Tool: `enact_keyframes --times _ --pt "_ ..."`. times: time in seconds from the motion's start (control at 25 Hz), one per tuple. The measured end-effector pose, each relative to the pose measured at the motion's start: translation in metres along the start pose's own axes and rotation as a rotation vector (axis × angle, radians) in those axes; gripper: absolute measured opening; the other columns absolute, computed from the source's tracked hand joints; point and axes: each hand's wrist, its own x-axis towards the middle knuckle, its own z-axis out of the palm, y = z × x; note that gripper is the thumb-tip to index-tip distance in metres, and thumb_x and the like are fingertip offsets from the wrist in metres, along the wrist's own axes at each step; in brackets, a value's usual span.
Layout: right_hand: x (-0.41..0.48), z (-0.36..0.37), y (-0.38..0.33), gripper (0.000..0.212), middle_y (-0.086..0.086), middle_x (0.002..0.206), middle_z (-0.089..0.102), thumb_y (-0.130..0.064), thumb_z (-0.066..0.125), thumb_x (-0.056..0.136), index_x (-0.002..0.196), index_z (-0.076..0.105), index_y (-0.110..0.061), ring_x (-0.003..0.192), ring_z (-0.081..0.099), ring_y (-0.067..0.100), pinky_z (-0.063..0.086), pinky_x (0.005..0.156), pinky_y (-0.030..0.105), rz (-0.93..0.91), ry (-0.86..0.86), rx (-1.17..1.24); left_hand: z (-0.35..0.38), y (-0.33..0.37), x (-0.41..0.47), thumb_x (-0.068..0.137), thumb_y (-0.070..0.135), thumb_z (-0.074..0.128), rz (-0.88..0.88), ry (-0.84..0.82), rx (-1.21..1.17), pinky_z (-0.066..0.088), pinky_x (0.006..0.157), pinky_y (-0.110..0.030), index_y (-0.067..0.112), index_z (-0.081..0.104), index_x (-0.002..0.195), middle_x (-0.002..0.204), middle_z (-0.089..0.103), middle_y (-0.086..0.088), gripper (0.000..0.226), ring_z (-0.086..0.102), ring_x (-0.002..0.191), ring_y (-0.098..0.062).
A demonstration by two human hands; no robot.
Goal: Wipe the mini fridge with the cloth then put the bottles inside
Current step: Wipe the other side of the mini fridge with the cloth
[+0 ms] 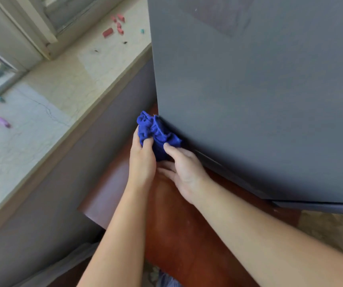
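1 cloth [158, 133]: deep blue, bunched, at centre frame, pressed against the lower left corner of the fridge.
1 fridge [259, 100]: dark grey, matt, standing on a red-brown bench [176, 235].
2 hands: left hand [142, 160], fingers clamped on the cloth; right hand [185, 172], thumb and fingers pinching its lower part.

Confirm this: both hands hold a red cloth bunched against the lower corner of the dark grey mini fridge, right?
Wrong colour: the head view shows the cloth is blue. Otherwise yes, the left hand and right hand hold it bunched against the lower corner of the dark grey mini fridge.
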Motion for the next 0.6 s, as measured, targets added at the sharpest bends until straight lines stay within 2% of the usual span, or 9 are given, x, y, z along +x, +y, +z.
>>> enact_keyframes --times 0.08,0.16,0.24,0.32,0.36,0.44,0.52,0.6 --pt "-0.003 -0.011 0.001 0.029 0.008 0.131 0.073 -0.019 0.054 0.104 0.129 0.068 -0.014 0.114 0.069 0.023 0.053 0.098 0.042 -0.012 0.003 -0.036 0.005 -0.005 0.002 0.094 0.018 0.042 -0.042 0.003 0.022 0.048 0.101 -0.034 0.026 0.066 0.126 0.12 0.073 0.009 0.041 0.065 0.109 -0.009" --pt "-0.008 -0.024 0.003 0.027 0.001 0.126 0.075 -0.019 0.052 0.105 0.127 0.069 -0.017 0.116 0.069 0.021 0.053 0.096 0.04 -0.032 -0.007 -0.033 0.01 -0.011 0.002 0.089 0.024 0.041 -0.09 0.008 0.002 0.049 0.098 -0.041 0.028 0.067 0.113 0.109 0.073 0.007 0.035 0.064 0.098 -0.012" --pt "-0.017 -0.033 0.002 0.02 -0.007 0.11 0.078 -0.018 0.053 0.105 0.114 0.072 -0.021 0.114 0.07 0.019 0.053 0.1 0.043 -0.04 -0.005 0.028 0.014 -0.023 0.003 0.087 0.028 0.042 -0.139 0.035 -0.022 0.05 0.1 -0.05 0.033 0.068 0.099 0.105 0.074 0.001 0.029 0.066 0.097 -0.021" --pt "-0.027 -0.042 0.001 0.019 -0.012 0.101 0.08 -0.018 0.054 0.104 0.106 0.072 -0.025 0.111 0.071 0.016 0.054 0.103 0.044 -0.041 -0.008 0.079 0.021 -0.035 0.0 0.084 0.035 0.045 -0.2 0.042 -0.047 0.049 0.102 -0.06 0.034 0.069 0.088 0.107 0.074 -0.014 0.025 0.068 0.104 -0.039" --pt "-0.033 -0.049 0.002 0.02 -0.014 0.099 0.08 -0.017 0.055 0.104 0.103 0.071 -0.027 0.109 0.072 0.013 0.054 0.103 0.044 -0.041 -0.004 0.091 0.027 -0.038 -0.005 0.081 0.039 0.045 -0.232 0.033 -0.044 0.051 0.098 -0.062 0.033 0.069 0.086 0.108 0.074 -0.019 0.025 0.068 0.104 -0.043" --pt "-0.046 -0.063 0.005 0.023 -0.017 0.093 0.081 -0.015 0.054 0.104 0.097 0.07 -0.031 0.104 0.072 0.008 0.054 0.103 0.043 -0.053 0.016 0.092 0.038 -0.041 -0.019 0.078 0.044 0.045 -0.295 0.004 -0.036 0.054 0.083 -0.052 0.022 0.068 0.094 0.101 0.076 -0.016 0.036 0.07 0.093 -0.037" --pt "-0.061 -0.081 0.009 0.024 -0.018 0.095 0.081 -0.013 0.054 0.104 0.104 0.069 -0.032 0.105 0.072 0.007 0.054 0.104 0.045 -0.079 0.039 0.092 0.052 -0.044 -0.035 0.076 0.048 0.046 -0.345 -0.031 -0.054 0.054 0.082 -0.052 0.015 0.071 0.1 0.105 0.079 -0.011 0.049 0.072 0.097 -0.033" --pt "-0.078 -0.102 0.012 0.034 -0.012 0.113 0.078 -0.014 0.056 0.103 0.134 0.062 -0.026 0.115 0.07 0.012 0.054 0.105 0.047 -0.108 0.066 0.111 0.068 -0.043 -0.055 0.076 0.05 0.046 -0.372 -0.058 -0.07 0.054 0.095 -0.06 0.017 0.073 0.106 0.108 0.08 -0.011 0.052 0.073 0.106 -0.037"
